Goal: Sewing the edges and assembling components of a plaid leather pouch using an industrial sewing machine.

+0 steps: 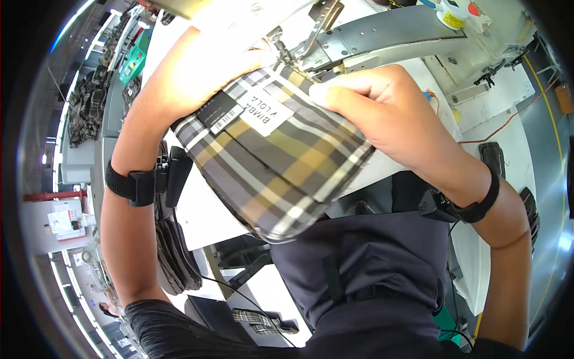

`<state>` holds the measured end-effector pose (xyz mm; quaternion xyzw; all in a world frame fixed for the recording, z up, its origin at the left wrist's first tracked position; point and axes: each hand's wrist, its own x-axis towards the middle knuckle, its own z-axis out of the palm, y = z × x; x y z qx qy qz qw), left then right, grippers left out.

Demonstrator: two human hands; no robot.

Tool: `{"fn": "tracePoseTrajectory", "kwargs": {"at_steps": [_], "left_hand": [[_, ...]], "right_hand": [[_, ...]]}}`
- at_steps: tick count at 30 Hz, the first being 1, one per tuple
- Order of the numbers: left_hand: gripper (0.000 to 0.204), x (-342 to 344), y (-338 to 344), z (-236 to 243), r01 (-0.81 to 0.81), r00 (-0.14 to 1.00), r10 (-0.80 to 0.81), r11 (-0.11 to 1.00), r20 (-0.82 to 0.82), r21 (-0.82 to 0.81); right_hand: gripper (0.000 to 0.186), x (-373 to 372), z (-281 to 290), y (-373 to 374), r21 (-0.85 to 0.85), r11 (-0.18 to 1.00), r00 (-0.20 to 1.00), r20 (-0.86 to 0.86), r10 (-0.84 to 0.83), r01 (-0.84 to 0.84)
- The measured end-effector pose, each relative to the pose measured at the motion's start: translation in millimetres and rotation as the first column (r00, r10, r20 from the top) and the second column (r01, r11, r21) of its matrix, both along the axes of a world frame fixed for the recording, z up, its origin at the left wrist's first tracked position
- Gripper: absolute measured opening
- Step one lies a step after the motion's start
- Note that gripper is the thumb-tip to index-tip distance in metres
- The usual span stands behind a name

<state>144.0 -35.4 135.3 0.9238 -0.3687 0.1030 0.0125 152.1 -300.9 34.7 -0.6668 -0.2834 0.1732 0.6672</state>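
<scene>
My left hand (203, 75) holds the top left edge of a plaid fabric piece (275, 173) in grey, olive and white; its fingertips are near the sewing machine's presser foot (284, 54), partly washed out by glare. My right hand (382, 113) grips the piece's upper right edge between thumb and fingers. A white label (269, 122) and a dark label (218, 113) lie on the fabric's top. The piece's upper edge reaches the needle area, while its lower part hangs over the white table (209, 221) toward my body.
The machine's metal arm (394, 27) runs across the upper right, beside a white bottle (451, 15). Stacked dark fabric pieces (173, 257) are at lower left, plaid pieces (251, 317) below. Far left are more bundles (86, 107) and a distant person (107, 308). An orange cord (484, 140) crosses the right.
</scene>
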Motion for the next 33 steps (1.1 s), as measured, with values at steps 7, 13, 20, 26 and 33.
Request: {"fn": "tracePoseTrajectory", "kwargs": {"at_steps": [7, 13, 20, 26, 33], "left_hand": [[0.06, 18.4, 9.1, -5.1, -0.058, 0.994, 0.069, 0.99, 0.084, -0.129], [0.051, 24.1, 30.0, -0.6, -0.537, 0.783, 0.53, 0.84, -0.326, 0.074], [0.036, -39.8, -43.4, 9.3, -0.628, 0.777, 0.553, 0.711, -0.3, -0.315], [0.036, -122.5, -106.4, 0.0, -0.327, 0.942, 0.312, 0.935, -0.124, -0.134], [0.025, -97.9, -86.8, -28.2, -0.423, 0.891, 0.449, 0.874, 0.063, -0.238]], "right_hand": [[0.045, 0.5, 3.9, 11.0, 0.039, 0.998, 0.998, -0.04, -0.038, 0.039], [0.034, -4.8, 1.2, 16.1, 0.049, 0.997, 0.998, -0.018, -0.054, 0.055], [0.046, -1.1, -10.3, 17.0, 0.094, 0.978, 0.979, 0.072, -0.192, 0.185], [0.036, -7.4, -15.3, 51.0, 0.165, 0.941, 0.949, 0.065, -0.31, 0.296], [0.04, -1.2, -36.5, 74.8, 0.139, 0.853, 0.852, 0.088, -0.516, 0.503]]}}
